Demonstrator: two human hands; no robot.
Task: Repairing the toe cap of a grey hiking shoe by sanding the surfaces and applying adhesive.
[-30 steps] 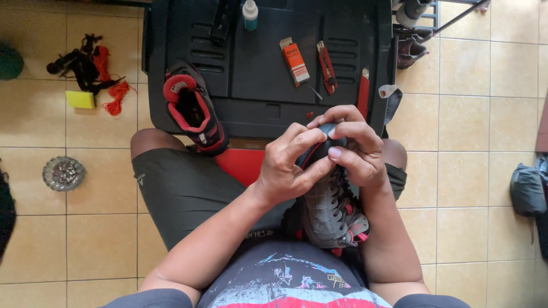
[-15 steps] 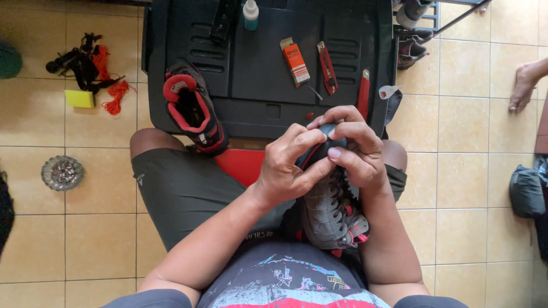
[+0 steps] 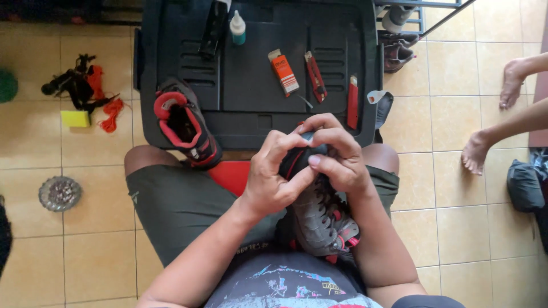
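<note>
I am still gripping the grey shoe (image 3: pixel 319 219) in my lap, left hand (image 3: pixel 273 179) and right hand (image 3: pixel 338 155) pinching its toe; only someone's bare feet (image 3: pixel 476 151) are stepping in nearby.

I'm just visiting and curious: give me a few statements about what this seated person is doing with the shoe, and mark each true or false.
1. Both the left hand and the right hand grip the grey shoe on the lap. True.
2. A second shoe with red lining sits on the black tray. True.
3. The orange box lies on the tiled floor. False: it lies on the black tray.
4. The yellow block is in the left hand. False: it lies on the floor.
5. Another person's bare feet show at the right. True.
</note>
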